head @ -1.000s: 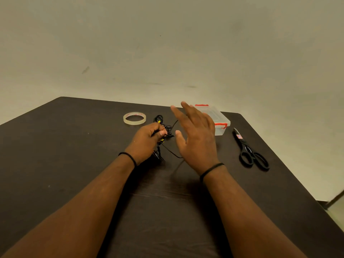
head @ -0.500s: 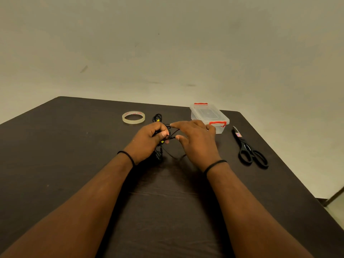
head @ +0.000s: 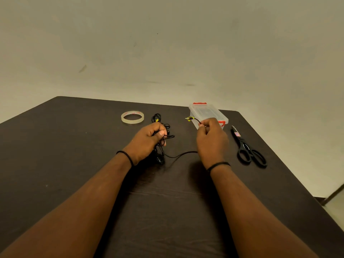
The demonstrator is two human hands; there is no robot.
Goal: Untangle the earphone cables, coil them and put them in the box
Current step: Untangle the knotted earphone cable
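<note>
The tangled black cables (head: pixel 161 135) sit mid-bench toward the far edge, bunched in the left hand (head: pixel 147 142), whose fingers curl round them. One strand runs right to the right hand (head: pixel 211 140), which pinches it near its yellow-tipped plug (head: pixel 189 119). The box (head: pixel 206 113), lid on, stands just behind that hand. Tape (head: pixel 132 117) lies left of the cables, scissors (head: pixel 247 148) near the right edge.

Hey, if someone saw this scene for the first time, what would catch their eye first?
Probably the tangled black earphone cables gripped in the left hand at the centre of the dark table. The right hand pinches one strand with a yellow-tipped plug in front of the clear plastic box with red latches.
</note>
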